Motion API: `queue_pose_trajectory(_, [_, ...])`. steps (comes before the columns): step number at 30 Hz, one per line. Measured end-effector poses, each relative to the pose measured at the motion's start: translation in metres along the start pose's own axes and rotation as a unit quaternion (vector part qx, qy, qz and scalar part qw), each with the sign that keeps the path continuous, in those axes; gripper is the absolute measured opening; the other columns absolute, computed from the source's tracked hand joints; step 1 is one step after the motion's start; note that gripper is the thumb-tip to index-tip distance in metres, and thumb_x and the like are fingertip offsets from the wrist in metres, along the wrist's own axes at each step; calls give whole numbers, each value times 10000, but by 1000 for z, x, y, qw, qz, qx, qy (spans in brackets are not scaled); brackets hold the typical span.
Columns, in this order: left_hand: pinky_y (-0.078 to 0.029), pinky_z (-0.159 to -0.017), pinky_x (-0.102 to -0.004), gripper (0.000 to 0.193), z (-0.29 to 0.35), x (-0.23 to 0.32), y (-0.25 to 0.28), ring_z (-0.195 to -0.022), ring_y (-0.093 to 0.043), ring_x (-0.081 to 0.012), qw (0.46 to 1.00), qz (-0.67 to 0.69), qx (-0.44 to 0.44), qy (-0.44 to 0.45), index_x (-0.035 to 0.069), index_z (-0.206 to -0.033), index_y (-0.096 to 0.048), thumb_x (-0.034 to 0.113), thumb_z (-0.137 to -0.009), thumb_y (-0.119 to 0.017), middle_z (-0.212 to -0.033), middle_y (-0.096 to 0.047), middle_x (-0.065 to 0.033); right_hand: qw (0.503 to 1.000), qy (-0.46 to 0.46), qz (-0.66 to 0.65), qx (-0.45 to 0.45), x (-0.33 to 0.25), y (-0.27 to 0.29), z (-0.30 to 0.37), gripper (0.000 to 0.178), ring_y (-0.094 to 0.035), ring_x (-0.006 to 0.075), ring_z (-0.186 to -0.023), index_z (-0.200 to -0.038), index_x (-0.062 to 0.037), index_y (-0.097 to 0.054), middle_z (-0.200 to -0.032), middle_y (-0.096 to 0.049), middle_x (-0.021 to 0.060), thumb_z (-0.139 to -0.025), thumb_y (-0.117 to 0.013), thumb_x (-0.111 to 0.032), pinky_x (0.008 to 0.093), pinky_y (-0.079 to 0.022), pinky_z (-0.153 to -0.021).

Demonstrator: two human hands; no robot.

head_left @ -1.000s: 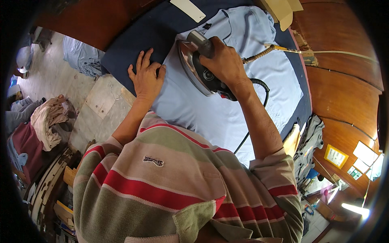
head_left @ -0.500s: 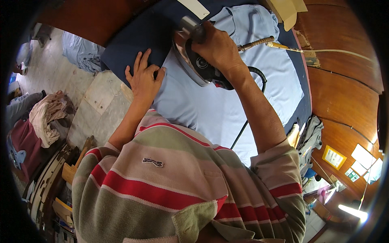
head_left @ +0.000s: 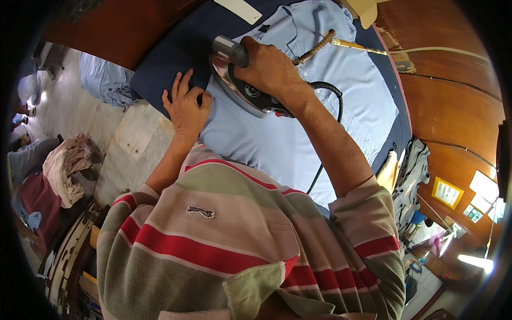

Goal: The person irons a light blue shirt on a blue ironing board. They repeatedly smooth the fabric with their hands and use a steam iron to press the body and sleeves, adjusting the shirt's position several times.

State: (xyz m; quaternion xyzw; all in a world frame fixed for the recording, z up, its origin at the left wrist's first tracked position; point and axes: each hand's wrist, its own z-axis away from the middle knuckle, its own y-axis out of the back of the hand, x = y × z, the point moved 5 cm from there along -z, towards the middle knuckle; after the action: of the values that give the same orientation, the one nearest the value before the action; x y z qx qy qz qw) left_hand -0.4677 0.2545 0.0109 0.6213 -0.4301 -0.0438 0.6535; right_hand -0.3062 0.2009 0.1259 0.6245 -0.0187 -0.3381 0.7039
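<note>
A light blue button-front shirt point(head_left: 346, 114) lies spread over a dark navy padded board point(head_left: 173, 58). My right hand point(head_left: 269, 69) is wrapped round the handle of a black and silver iron point(head_left: 248, 98), which rests on the shirt near its left edge. A silver cylinder sticks out at the iron's far end. My left hand point(head_left: 186, 109) is on the board just left of the iron. Its thumb and forefinger meet in a pinch at the shirt's edge, while the other fingers stretch out over the navy cloth.
The iron's black cord point(head_left: 338, 98) loops across the shirt. Beyond it, a wrapped hose point(head_left: 317, 47) joins a pale tube. A white flat strip point(head_left: 240, 9) and an open cardboard box point(head_left: 364, 12) lie at the far edge. Clothes piles point(head_left: 64, 168) stand at the left.
The iron, in my right hand, has come slightly nearer to me along the shirt. The view has shifted a little. My left hand keeps its pinch at the shirt's edge.
</note>
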Motion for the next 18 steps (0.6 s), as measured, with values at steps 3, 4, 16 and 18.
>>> queue_pose_trajectory(3, [-144, -1042, -524, 152, -1, -2, -1, -1302, -344, -216, 1000, 6, 8, -7, 112, -710, -665, 234, -730, -576, -1330, -484, -15, 1000, 25, 1, -2, -2, -5, 14, 372, -623, 400, -779, -998, -31, -557, -821, -638, 241, -719, -603, -272, 455, -498, -721])
queue_pose_trajectory(4, [-143, -1044, -524, 153, 0, -2, -2, -1301, -346, -215, 1000, 8, 9, -10, 110, -702, -661, 232, -732, -574, -1328, -486, -16, 999, 32, -1, -1, -3, -5, 18, 373, -623, 402, -775, -999, -27, -556, -818, -637, 242, -720, -602, -269, 458, -498, -718])
queue_pose_trajectory(16, [-242, -995, -517, 221, -27, 5, 4, -1172, -463, -236, 959, 256, 99, -69, 118, -1050, -560, 135, -842, -491, -1267, -526, -47, 996, -71, -46, -2, 12, -8, 69, 425, -615, 416, -811, -1051, 13, -517, -825, -626, 267, -743, -596, -269, 470, -484, -724])
queue_pose_trajectory(18, [-251, -999, -511, 331, -46, 30, -7, -1254, -394, -242, 968, 180, 30, -174, 137, -1209, -505, 240, -898, -457, -1339, -464, -47, 990, -130, -50, 38, 32, -8, 76, 439, -614, 419, -819, -1062, 12, -515, -836, -626, 272, -742, -598, -277, 466, -483, -731])
